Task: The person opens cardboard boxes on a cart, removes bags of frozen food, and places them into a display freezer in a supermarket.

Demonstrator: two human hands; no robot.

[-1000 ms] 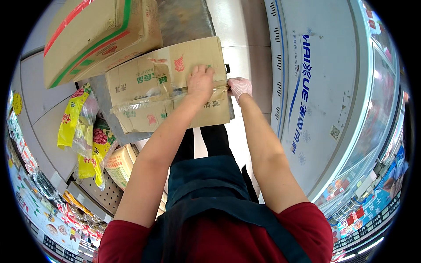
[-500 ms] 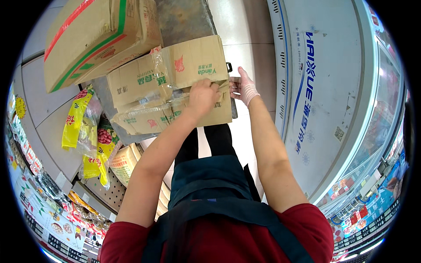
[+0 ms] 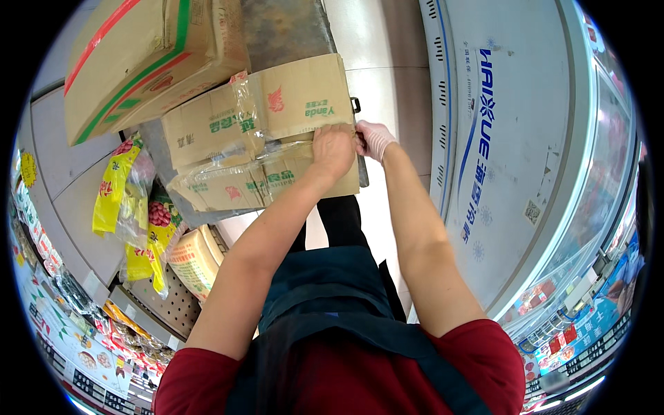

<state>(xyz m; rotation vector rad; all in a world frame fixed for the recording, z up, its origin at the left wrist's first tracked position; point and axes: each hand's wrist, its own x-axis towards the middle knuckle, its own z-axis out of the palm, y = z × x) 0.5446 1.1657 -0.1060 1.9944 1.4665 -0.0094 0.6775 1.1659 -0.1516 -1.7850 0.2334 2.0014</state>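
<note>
A partly flattened cardboard box (image 3: 228, 128) with green and red print lies in front of me, clear tape hanging loose across its open seam. At the right end of that seam, my bare left hand (image 3: 333, 149) is closed with its fingers over the flap edge; the fingertips are partly hidden in the gap. My right hand (image 3: 375, 140), in a thin whitish glove, is closed on the right end of the same box, close beside the left hand. Its fingertips are partly hidden by the cardboard.
Beneath the box is a dark, worn flat platform (image 3: 290, 31). Large cardboard cartons (image 3: 138, 62) stand at the far left. Yellow plastic packages (image 3: 111, 194) hang or lie left of the box. A long white freezer (image 3: 512, 138) borders the right side.
My right hand has moved left and closed on the box's right end. My left hand has shifted slightly right along the seam, nearer to the right hand.
</note>
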